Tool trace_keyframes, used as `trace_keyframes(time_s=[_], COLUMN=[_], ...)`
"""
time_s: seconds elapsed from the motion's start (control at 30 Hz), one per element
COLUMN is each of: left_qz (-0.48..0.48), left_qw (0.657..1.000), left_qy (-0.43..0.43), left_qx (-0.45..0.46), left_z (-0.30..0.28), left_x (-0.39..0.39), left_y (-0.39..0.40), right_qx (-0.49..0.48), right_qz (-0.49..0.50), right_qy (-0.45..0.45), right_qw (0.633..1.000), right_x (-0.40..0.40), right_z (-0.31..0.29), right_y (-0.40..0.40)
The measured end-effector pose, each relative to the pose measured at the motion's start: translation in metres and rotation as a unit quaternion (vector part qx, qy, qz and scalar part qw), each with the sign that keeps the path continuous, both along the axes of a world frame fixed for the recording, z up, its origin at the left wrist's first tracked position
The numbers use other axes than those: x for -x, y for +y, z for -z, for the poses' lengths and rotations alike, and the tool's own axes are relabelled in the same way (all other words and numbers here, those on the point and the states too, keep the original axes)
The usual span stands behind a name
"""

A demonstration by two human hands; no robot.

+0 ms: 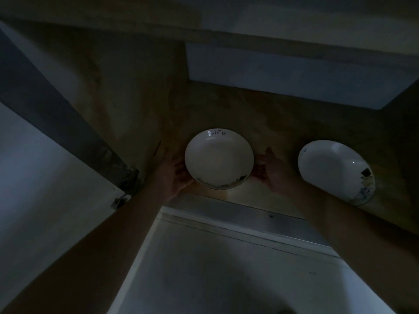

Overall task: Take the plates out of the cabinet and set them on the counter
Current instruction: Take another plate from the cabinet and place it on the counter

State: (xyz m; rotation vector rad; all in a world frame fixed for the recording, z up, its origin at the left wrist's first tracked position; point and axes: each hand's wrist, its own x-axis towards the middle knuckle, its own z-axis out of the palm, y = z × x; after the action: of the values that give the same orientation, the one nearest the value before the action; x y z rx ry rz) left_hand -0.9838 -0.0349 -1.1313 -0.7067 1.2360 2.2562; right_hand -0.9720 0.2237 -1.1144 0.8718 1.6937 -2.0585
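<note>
A white plate (218,159) with the dark word "life" near its far rim lies on the brown cabinet shelf (267,123), close to the shelf's front edge. My left hand (174,172) cups its left rim and my right hand (271,168) is against its right rim, fingers curled at the edge. A second white plate (335,168) with a dark pattern at its near rim rests on the same shelf to the right, apart from my hands. The scene is very dim.
The open cabinet door (45,137) with its metal hinge (130,181) stands at the left. A pale surface (226,268) spreads below the shelf's front edge. Another shelf (294,71) hangs overhead at the back.
</note>
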Motion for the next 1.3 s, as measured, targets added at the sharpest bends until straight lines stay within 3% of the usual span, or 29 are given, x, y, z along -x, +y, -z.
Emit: trace_keyframes(time_s=[0.2,0.47,0.77,1.0,1.3], left_qz=[0.029,0.074,0.09,0.103,0.125], left_qw=[0.999,0.993,0.99,0.99,0.97], left_qy=[-0.018,-0.038,-0.019,-0.013,0.042], left_qx=[0.038,0.081,0.11,0.099,0.203], left_z=[0.001,-0.011,-0.02,-0.011,-0.015], left_x=[-0.001,-0.01,-0.015,-0.022,-0.036], left_y=[0.0,0.006,-0.005,-0.01,-0.017], right_qx=[0.084,-0.024,-0.065,-0.101,-0.138], right_qz=[0.037,-0.025,-0.065,-0.02,-0.024], right_qy=[-0.013,-0.045,-0.02,0.041,0.054], right_qw=[0.996,0.998,0.996,0.994,0.989], right_x=[0.007,-0.008,-0.028,-0.046,-0.052], right_z=[-0.001,-0.001,-0.016,-0.013,-0.01], right_y=[0.009,0.014,0.015,0.011,-0.002])
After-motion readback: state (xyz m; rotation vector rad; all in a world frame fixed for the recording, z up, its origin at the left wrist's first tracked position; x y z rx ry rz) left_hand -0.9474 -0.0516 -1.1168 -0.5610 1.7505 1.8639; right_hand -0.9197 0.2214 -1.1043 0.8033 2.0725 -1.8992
